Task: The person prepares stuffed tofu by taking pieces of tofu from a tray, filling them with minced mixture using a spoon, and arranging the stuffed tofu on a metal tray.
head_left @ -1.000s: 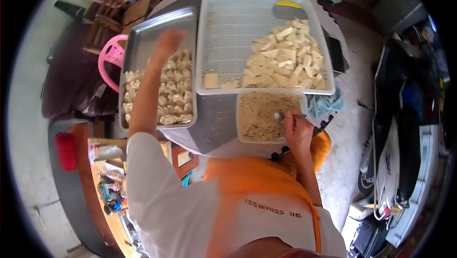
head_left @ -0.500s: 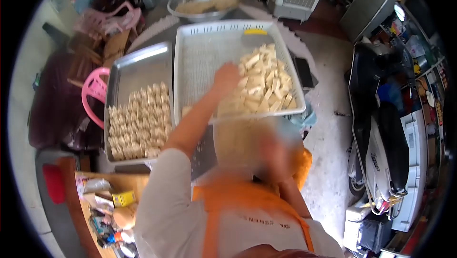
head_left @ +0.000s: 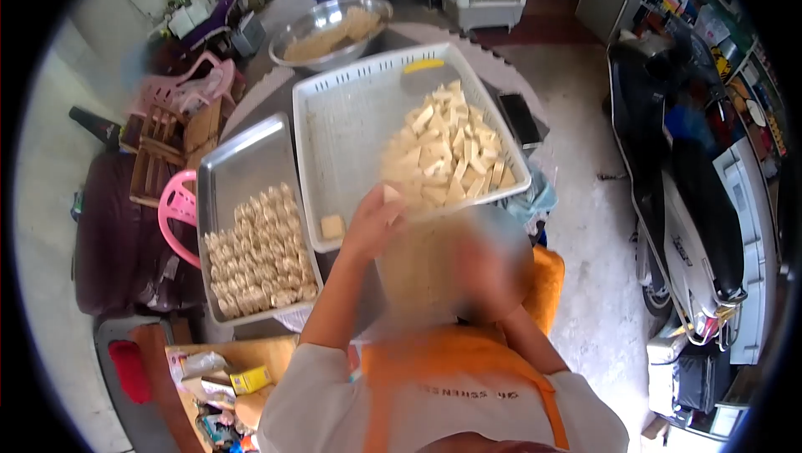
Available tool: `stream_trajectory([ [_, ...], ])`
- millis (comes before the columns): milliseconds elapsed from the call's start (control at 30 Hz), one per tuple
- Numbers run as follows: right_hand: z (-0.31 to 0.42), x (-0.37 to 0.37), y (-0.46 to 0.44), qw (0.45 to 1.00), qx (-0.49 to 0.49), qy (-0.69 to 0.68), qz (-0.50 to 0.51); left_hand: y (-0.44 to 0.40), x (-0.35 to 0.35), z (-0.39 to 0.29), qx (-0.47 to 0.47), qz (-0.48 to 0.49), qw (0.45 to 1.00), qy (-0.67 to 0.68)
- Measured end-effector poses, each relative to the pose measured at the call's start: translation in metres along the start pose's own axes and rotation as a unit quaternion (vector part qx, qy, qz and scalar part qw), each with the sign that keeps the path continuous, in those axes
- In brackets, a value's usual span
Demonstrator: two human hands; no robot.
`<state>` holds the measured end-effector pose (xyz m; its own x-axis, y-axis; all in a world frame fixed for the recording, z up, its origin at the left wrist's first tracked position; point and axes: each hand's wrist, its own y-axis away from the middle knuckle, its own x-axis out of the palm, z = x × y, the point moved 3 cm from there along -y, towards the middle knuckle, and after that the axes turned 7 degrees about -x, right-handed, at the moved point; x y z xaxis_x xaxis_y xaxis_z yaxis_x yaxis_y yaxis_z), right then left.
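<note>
My left hand (head_left: 373,223) is at the near edge of the white plastic tray (head_left: 302,144), its fingers pinched around a pale cut piece (head_left: 391,193). To its right in the tray lies a heap of pale cut pieces (head_left: 451,144), partly blurred. A lone squarish piece (head_left: 332,227) sits in the tray's near left corner. My right hand (head_left: 489,278) is smeared, so its fingers and anything in them cannot be made out. Beside it, below the tray, is a blurred tan surface (head_left: 418,265).
On the left, a metal tray (head_left: 242,152) holds rows of pleated, dumpling-like pieces (head_left: 259,257). Behind the white tray stands a metal bowl (head_left: 355,54) of tan crumbly stuff. A dark phone (head_left: 520,119) lies right of it. A pink chair (head_left: 177,207) and a scooter (head_left: 702,219) stand nearby.
My left hand has moved from beside the heap back to the tray's near edge and now shows a pale piece. The camera view has shifted. My right hand stays low, still blurred.
</note>
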<state>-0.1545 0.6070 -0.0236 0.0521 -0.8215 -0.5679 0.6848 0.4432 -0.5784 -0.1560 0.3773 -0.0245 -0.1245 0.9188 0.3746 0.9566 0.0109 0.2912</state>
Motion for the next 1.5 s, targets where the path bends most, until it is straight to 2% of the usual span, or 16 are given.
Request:
stream_trajectory([
  [133,0.004,-0.008,-0.006,0.998,0.046,-0.02,-0.04,0.047,0.047,0.0,0.018,0.085,0.995,0.058],
  [167,-0.008,0.001,0.005,0.989,0.081,-0.096,-0.076,0.05,0.048,0.007,0.015,0.114,0.991,0.065],
  [233,0.004,-0.008,-0.006,0.989,0.101,-0.081,-0.073,0.057,0.05,0.022,-0.024,0.098,0.992,0.078],
  [267,0.003,-0.008,0.001,0.952,0.219,-0.192,-0.095,0.059,0.051,0.028,-0.037,0.094,0.992,0.081],
  [333,0.002,-0.011,0.001,0.876,0.297,-0.335,-0.178,0.062,0.052,0.039,-0.048,0.056,0.992,0.102],
  [500,0.02,-0.023,0.003,0.948,0.193,-0.228,-0.108,0.054,0.058,0.05,-0.031,0.019,0.991,0.128],
  [600,0.044,-0.03,-0.008,0.995,-0.026,-0.096,-0.019,0.054,0.057,0.048,-0.032,0.005,0.997,0.07],
  [833,0.055,-0.021,-0.002,0.995,-0.047,-0.053,0.077,0.055,0.057,0.044,0.029,-0.041,0.997,-0.066],
  [933,0.056,-0.019,-0.004,0.994,-0.036,-0.053,0.084,0.054,0.053,0.048,0.035,-0.027,0.994,-0.095],
  [1033,0.052,-0.008,-0.004,0.991,-0.112,-0.066,0.021,0.052,0.052,0.056,0.029,0.002,0.997,-0.074],
  [1133,0.053,0.002,-0.006,0.988,-0.138,-0.051,0.035,0.053,0.054,0.054,0.054,0.028,0.991,-0.115],
  [1233,0.035,0.003,-0.006,0.991,-0.098,-0.084,0.025,0.055,0.052,0.046,0.033,0.002,0.989,-0.144],
  [1267,0.026,0.0,-0.006,0.987,0.024,-0.16,-0.006,0.057,0.051,0.046,0.016,-0.006,0.997,-0.081],
  [1333,0.013,-0.008,-0.006,0.915,0.267,-0.296,-0.068,0.057,0.05,0.047,-0.02,-0.019,0.998,0.048],
  [1433,-0.005,-0.007,-0.013,0.965,0.21,-0.103,0.117,0.049,0.045,0.045,0.028,-0.051,0.994,0.091],
  [1500,-0.003,0.009,-0.015,0.943,0.203,-0.096,0.245,0.046,0.045,0.045,0.071,-0.03,0.997,0.009],
])
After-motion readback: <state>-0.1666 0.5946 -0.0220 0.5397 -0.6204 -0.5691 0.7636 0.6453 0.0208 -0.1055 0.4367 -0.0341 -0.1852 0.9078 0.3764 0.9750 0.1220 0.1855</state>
